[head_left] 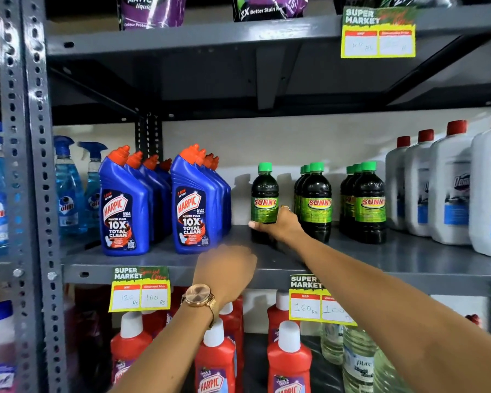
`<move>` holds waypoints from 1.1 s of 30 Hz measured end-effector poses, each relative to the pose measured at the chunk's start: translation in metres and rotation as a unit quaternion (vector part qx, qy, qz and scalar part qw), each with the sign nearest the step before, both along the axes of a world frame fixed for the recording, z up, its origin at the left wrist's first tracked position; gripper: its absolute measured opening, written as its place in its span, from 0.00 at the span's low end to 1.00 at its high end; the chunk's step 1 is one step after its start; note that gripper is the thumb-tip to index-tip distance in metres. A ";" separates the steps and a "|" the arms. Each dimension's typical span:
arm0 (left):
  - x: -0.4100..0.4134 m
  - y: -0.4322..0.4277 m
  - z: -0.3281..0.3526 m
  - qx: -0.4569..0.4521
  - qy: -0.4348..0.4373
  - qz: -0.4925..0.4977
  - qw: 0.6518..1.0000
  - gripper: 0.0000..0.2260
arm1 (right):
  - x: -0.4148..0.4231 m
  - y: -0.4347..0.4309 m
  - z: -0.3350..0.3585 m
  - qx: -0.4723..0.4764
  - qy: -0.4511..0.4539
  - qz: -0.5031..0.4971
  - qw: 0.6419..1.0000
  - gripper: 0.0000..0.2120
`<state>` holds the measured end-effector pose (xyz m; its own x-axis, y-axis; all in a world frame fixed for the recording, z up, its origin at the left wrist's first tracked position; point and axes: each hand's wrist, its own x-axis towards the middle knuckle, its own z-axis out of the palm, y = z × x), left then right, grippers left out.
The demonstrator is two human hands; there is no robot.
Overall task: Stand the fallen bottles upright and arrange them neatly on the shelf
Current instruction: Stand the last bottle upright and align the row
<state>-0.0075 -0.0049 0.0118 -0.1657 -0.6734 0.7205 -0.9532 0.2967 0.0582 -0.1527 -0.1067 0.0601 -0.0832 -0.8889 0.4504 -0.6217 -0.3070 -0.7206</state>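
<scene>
A dark Sunny bottle (264, 194) with a green cap stands upright on the grey shelf (408, 256), left of two rows of the same bottles (315, 199) (369, 199). My right hand (278, 225) is wrapped around its lower part. My left hand (224, 273), with a watch on the wrist, hovers blurred at the shelf's front edge and holds nothing; its fingers are not clear. All bottles on this shelf that I can see stand upright.
Blue Harpic bottles (125, 211) (197, 208) stand in two rows at the left, blue spray bottles (68, 188) beyond them. White jugs (451, 191) with red caps fill the right. Red Harpic bottles (214, 364) sit on the shelf below. A steel upright (26, 165) bounds the left.
</scene>
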 end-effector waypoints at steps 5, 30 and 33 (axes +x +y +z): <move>0.000 -0.013 0.027 0.100 -0.020 -0.001 0.995 0.16 | -0.040 0.030 0.019 -0.221 0.058 -0.066 0.971 0.29; -0.043 -0.115 0.036 0.249 0.322 -0.097 0.908 0.32 | -0.104 -0.009 -0.012 -0.028 -0.007 -0.072 0.997 0.44; -0.043 -0.115 0.036 0.242 0.310 -0.094 0.915 0.31 | -0.102 -0.007 -0.012 -0.033 -0.006 -0.075 0.997 0.43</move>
